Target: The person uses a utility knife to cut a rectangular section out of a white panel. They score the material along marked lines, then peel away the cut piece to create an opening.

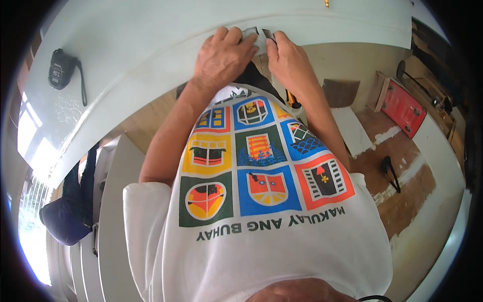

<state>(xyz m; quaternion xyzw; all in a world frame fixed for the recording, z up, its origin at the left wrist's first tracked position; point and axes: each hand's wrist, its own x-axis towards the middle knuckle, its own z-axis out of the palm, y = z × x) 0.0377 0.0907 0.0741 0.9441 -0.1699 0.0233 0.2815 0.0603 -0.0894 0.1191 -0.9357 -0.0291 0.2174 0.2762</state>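
Observation:
Both hands are at the near edge of a large pale white board (166, 35). My left hand (221, 58) lies back-up over the edge, its fingers closed on a small grey strip (250, 33) that shows beyond the fingertips. Close beside it, my right hand (289, 60) pinches a small dark flat piece (268, 34) between thumb and fingers. A narrow gap separates the two pieces. The fingers hide most of each, so I cannot make out their exact kind.
A black tape measure (61, 69) with a wrist strap lies on the board at left. A small yellow object (326, 3) is at the far edge. Low at right are a red panel (404, 108), a dark strap-like item (390, 173) and brown boards (412, 186). A dark bag (65, 219) hangs at left.

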